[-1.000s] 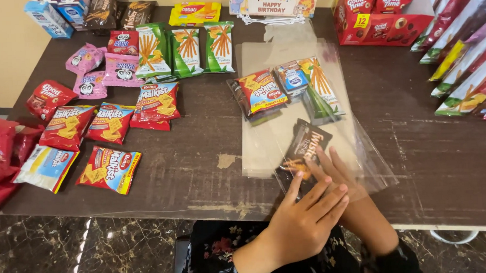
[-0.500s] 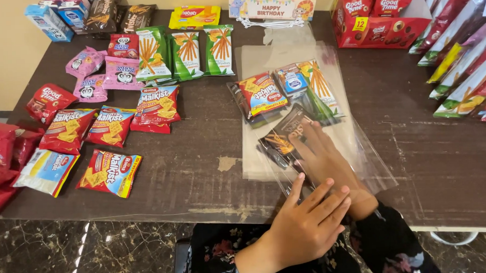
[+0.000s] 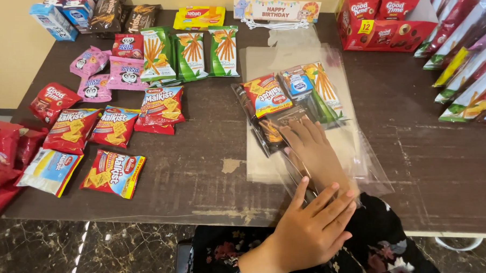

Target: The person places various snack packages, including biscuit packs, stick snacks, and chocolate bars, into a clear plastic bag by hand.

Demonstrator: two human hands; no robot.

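Observation:
A clear plastic bag (image 3: 304, 51) lies flat on the dark brown table (image 3: 200, 154). Inside it at the far end sit a red cracker packet (image 3: 267, 95), a small blue carton (image 3: 297, 82) and a green stick-snack packet (image 3: 323, 93). My right hand (image 3: 314, 153) is inside the bag, fingers on a dark brown snack packet (image 3: 268, 131) that lies just below the red packet. At the table's near edge, my left hand (image 3: 311, 228) rests flat on the bag's open end, pinning it down.
Loose red cracker packets (image 3: 113, 127), pink packets (image 3: 98, 77) and green stick-snack packs (image 3: 191, 52) cover the table's left half. A red snack box (image 3: 384, 18) and several filled bags (image 3: 467, 69) stand at the right. A paper banner card (image 3: 276, 10) lies at the back.
My right hand has slid deeper into the bag, pushing the dark brown packet up to the other snacks. My left hand stays on the bag's open end.

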